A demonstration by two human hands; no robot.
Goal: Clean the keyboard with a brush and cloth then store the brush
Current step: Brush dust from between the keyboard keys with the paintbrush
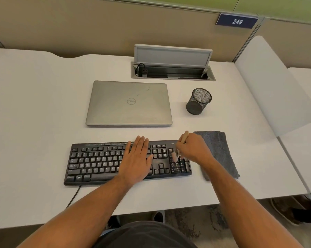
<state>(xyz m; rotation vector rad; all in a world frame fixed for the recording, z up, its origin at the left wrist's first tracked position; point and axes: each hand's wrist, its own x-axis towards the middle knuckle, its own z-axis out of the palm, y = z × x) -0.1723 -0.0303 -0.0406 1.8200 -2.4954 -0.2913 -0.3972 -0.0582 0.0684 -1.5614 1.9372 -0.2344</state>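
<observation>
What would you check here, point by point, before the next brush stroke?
1. Brush gripped by right hand: ok.
2. Bristles on the number keys: ok.
3. Left hand flat on keyboard, steadying it: ok.
4. Cloth lying ready beside the keyboard: ok.
5. Mesh cup upright for storing the brush: ok.
6. Keys already free of dust: cannot tell.

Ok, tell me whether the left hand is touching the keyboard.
Touching. The head view shows the left hand lying flat, fingers straight, across the middle keys of the keyboard, with no gap visible beneath the palm.
</observation>
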